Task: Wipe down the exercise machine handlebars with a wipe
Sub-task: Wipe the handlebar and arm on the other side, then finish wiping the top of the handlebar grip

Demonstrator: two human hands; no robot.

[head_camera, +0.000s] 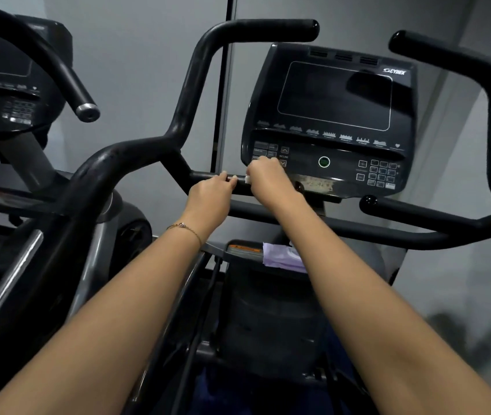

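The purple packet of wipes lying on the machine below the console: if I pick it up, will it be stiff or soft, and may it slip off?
The purple packet of wipes looks like a wrinkled film pouch, so probably floppy and light. It lies on the rounded machine cover, so a push might slide it off.

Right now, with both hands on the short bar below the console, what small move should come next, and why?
I would shift the left hand leftward along the bar: it grips just beside the wipe held by the right hand, so it probably blocks the wipe's path.
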